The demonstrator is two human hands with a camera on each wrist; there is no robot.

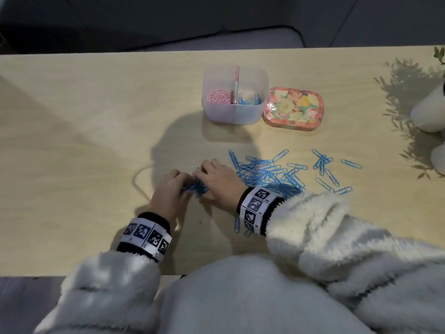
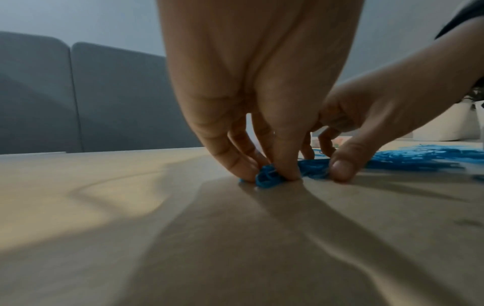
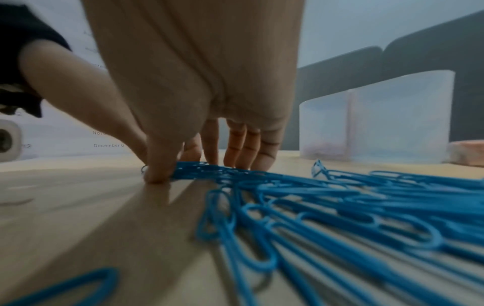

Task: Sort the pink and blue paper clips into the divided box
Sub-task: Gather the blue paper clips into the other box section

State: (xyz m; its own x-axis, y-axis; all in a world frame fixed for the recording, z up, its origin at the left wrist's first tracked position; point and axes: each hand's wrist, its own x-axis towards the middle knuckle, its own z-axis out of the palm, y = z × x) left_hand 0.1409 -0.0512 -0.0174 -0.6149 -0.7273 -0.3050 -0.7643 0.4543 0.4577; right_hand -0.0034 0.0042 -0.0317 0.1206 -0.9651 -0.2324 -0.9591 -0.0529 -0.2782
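Observation:
The translucent divided box (image 1: 250,114) stands at the back of the table, with pink paper clips (image 1: 218,97) in its left half and a few blue ones (image 1: 249,100) in its right half. Several loose blue paper clips (image 1: 277,172) lie spread over the table right of my hands. A small bunch of blue clips (image 2: 267,178) sits on the table between both hands. My left hand (image 1: 185,186) pinches it with curled fingers (image 2: 243,163). My right hand (image 1: 204,179) grips the same bunch from the right, thumb (image 3: 159,171) down on the table.
A floral tin (image 1: 293,108) lies just right of the box. White pots (image 1: 428,112) stand at the table's right edge. Two stray blue clips (image 1: 237,225) lie under my right wrist. A grey sofa (image 2: 117,97) stands beyond the far edge.

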